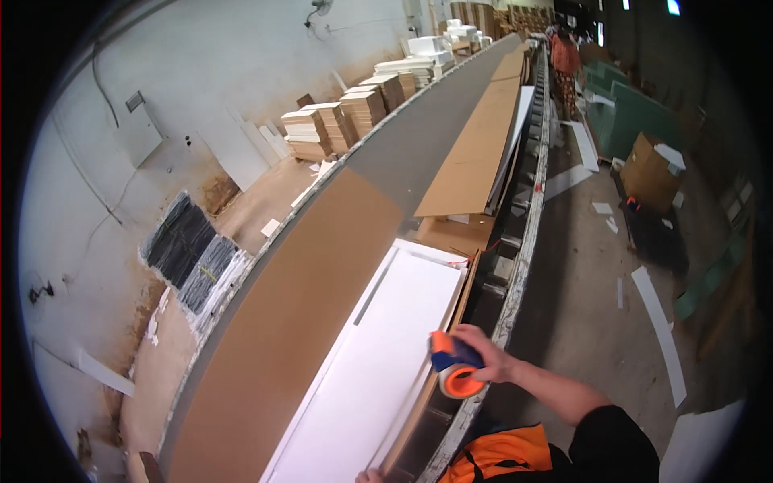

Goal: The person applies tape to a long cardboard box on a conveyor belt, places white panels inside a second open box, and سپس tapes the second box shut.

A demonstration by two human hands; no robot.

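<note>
Right hand (481, 354) curled, forearm (555, 390) angled from lower right; left hand (370, 476) mostly cut off.

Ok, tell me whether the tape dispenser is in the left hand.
No, the orange-and-blue tape dispenser is gripped in the right hand.

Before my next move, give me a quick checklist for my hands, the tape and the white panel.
1. Tape dispenser in right hand: ok.
2. Left hand steadying the white panel: cannot tell, mostly out of frame.
3. Panel covered by the brown cardboard sheet: not ok, the sheet lies to its left.
4. Tape's free end ready: cannot tell.
5. Gray conveyor belt stopped: cannot tell from one picture.
</note>
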